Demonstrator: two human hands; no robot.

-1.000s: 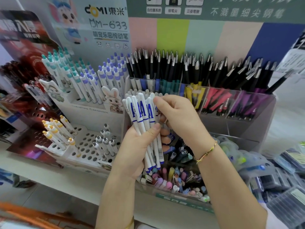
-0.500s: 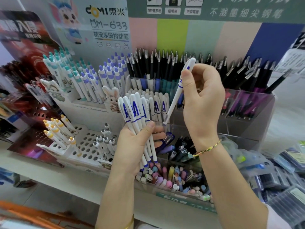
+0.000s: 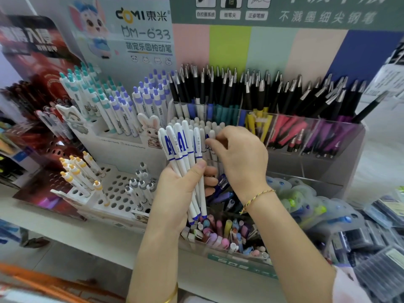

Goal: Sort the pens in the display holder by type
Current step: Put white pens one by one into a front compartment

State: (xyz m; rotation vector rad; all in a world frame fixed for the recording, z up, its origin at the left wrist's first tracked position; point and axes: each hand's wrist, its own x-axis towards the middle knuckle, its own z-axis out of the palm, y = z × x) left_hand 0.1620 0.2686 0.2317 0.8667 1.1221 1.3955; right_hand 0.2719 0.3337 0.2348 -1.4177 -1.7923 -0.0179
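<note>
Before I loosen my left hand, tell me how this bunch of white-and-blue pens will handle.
The white-and-blue pens look like stiff, light plastic, so they probably won't bend. Their smooth round barrels fan apart above the left hand, so they may slip, splay or roll if the grip eases.

White pens (image 3: 185,154) in my left grip (image 3: 181,193) — smooth glossy plastic, blue print. Holder (image 3: 341,154): clear glossy acrylic. Black pens (image 3: 218,88): matt barrels, shiny metal clips. Backboard (image 3: 271,47): matt printed card. My right-wrist bracelet (image 3: 255,197) is braided thread — left bangle (image 3: 172,294) polished gold-coloured metal.
</note>
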